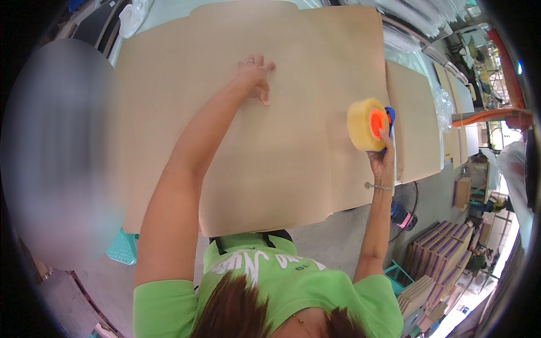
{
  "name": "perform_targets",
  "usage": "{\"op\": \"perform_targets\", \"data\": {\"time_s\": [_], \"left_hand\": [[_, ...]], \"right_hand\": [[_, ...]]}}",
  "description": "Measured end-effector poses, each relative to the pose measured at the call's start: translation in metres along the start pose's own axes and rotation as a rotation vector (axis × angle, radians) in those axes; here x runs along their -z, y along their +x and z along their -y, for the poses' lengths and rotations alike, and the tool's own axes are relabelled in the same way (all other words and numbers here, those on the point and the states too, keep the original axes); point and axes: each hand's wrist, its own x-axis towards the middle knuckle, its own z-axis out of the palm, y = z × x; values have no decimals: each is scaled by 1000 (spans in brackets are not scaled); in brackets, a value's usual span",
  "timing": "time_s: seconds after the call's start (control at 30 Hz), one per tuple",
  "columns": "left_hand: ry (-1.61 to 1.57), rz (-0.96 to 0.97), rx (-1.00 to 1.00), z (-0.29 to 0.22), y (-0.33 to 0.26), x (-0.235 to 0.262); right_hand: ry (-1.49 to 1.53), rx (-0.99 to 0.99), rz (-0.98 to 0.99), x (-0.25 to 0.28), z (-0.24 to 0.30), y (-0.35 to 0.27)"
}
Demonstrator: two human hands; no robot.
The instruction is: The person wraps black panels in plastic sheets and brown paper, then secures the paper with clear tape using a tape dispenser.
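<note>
1. A worktable point(169, 11), pale and mostly hidden, shows only as a strip along its far edge.
2. A big flattened cardboard sheet point(282, 158) lies directly on it, covering nearly the whole top and overhanging the near edge.
3. A second cardboard sheet point(414, 129) lies just right of the first, edges touching or nearly so.
4. Clear plastic wrap point(135, 14) sits at the table's far left corner.
</note>
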Motion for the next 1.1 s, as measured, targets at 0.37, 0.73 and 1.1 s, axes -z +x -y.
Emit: {"op": "perform_targets", "data": {"time_s": [0.37, 0.73, 1.1], "left_hand": [[29, -72, -148, 21, -11, 2], [0, -284, -337, 37, -1, -16], [-1469, 556, -178, 35, 104, 32]], "right_hand": [[-1213, 949, 20, -186, -94, -11], [-1400, 944, 106, -200, -121, 20], [-1402, 871, 130, -208, -118, 18]]}}
